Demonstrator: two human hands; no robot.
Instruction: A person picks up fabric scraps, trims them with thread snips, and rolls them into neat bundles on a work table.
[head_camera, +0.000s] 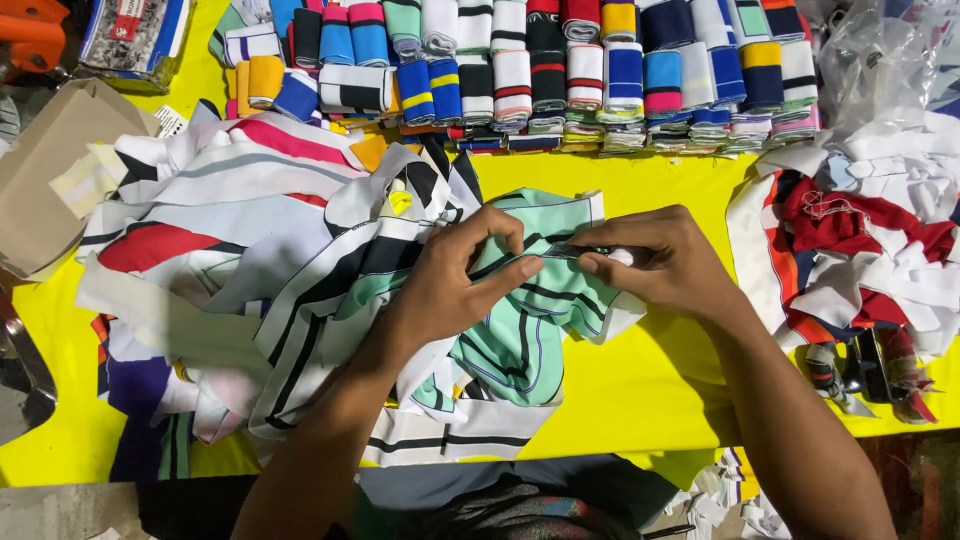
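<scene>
Together, both hands (455, 285) (665, 262) pinch soft mint striped fabric (530, 300).

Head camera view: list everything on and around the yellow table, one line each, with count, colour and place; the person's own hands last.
Yellow table: one, bright yellow, under all the fabric.
Mint-green fabric piece with dark stripes: one, centre, pinched along its top edge by both hands.
Heap of cut fabric panels: many, white, black, red and pink, left of centre.
Folded striped rib bands: dozens, blue, white, black, red and yellow, stacked in rows along the far edge.
Pile of fabric scraps: many, white, red and orange, right side.
Brown cardboard box: one, far left.
Clear plastic bag: one, top right.
Left hand: pinching the mint piece.
Right hand: pinching the same edge.
</scene>
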